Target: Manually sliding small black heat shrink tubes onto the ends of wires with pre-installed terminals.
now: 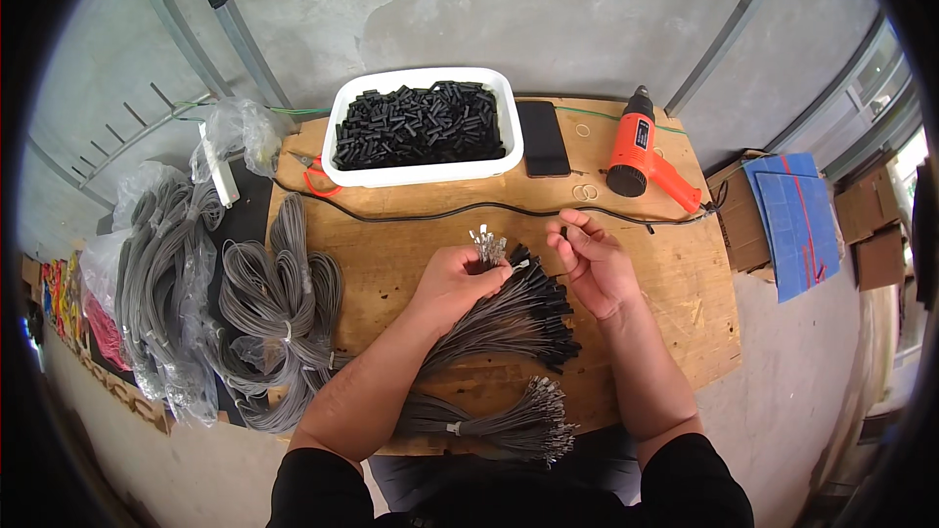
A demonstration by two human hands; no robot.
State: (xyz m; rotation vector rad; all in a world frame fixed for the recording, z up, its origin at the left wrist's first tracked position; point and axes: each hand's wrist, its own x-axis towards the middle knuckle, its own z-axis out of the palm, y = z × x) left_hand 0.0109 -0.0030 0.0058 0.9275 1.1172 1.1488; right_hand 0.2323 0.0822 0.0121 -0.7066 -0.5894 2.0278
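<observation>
My left hand (452, 286) is closed around a bunch of grey wires, whose silvery metal terminals (487, 242) stick up above the fingers. To its right, my right hand (601, 269) pinches a small black sleeve (563, 233) between thumb and fingertips, apart from the terminals. Beneath the hands a fan of grey wires with black-sleeved ends (550, 321) spreads over the wooden table (675, 303). Nearer to me lies another tied wire bundle (489, 427) with bare metal ends. A white tub (423, 176) full of short black sleeves (421, 125) stands at the back.
An orange heat gun (636, 149) rests at the back right, beside a dark phone (545, 142) and rubber bands (585, 193). A black cord (430, 214) crosses the table. Orange-handled cutters (318, 179) lie left of the tub. Coiled grey wires (279, 298) cover the left side.
</observation>
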